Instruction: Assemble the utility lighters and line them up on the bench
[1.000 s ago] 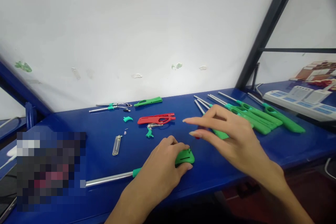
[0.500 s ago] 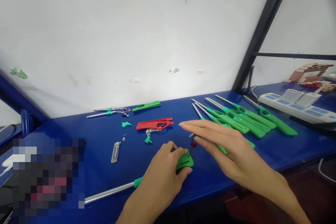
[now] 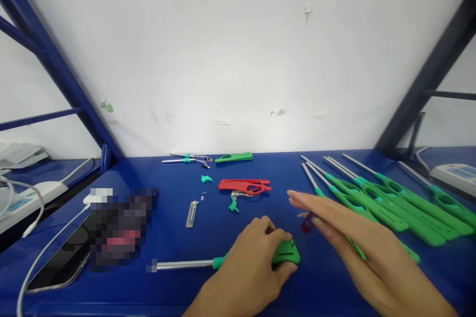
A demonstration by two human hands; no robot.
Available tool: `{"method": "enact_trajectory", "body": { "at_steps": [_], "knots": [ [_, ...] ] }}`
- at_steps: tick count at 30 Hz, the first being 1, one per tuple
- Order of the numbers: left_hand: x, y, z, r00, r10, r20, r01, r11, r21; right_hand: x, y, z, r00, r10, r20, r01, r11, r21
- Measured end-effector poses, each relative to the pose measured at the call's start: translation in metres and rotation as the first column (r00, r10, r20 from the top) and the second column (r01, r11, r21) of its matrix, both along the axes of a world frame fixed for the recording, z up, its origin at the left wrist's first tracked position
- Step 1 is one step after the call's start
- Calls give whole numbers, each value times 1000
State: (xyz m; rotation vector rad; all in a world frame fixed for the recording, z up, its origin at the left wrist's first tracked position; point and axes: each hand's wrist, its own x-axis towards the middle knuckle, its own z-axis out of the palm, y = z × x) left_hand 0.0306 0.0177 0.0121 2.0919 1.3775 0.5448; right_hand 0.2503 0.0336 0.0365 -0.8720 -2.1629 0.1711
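My left hand (image 3: pixel 247 260) presses a green utility lighter (image 3: pixel 287 252) against the blue table, fingers wrapped over its handle end. The lighter's metal tube (image 3: pixel 186 265) points left. In my right hand (image 3: pixel 345 228), a small screwdriver (image 3: pixel 308 223) with a dark red handle is held between the thumb and straight fingers, just above and right of the lighter's end. Motion blurs its shaft, so I cannot tell whether the tip touches the lighter. Beyond my hands are a red lighter shell (image 3: pixel 238 186), a teal trigger (image 3: pixel 233 205) and a clear fuel tank (image 3: pixel 192 214).
Several green lighters (image 3: pixel 401 208) lie side by side at the right. Near the wall are a green shell half (image 3: pixel 234 157) and metal tubes with wires (image 3: pixel 178 161). A phone (image 3: pixel 63 262), a white cable (image 3: pixel 48 250) and a blurred-out object (image 3: pixel 122 230) are at the left.
The view has swung left, shifting everything right in the picture. The screwdriver, earlier with its shaft down at the lighter's end, now looks slightly raised and more tilted. My left hand keeps its hold.
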Motion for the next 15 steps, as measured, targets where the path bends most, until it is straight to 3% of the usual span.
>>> {"method": "enact_trajectory", "body": {
  "at_steps": [3, 9, 15],
  "knots": [
    [0, 0, -2, 1000, -15, -16, 16, 999, 28, 8, 0, 0, 999, 48, 19, -48, 999, 2],
    [-1, -2, -2, 999, -23, -30, 25, 999, 46, 5, 3, 1, 1000, 19, -1, -19, 997, 71],
    [-2, -2, -8, 996, -34, -77, 41, 995, 92, 16, 5, -10, 999, 12, 51, -16, 996, 88]
  ]
}}
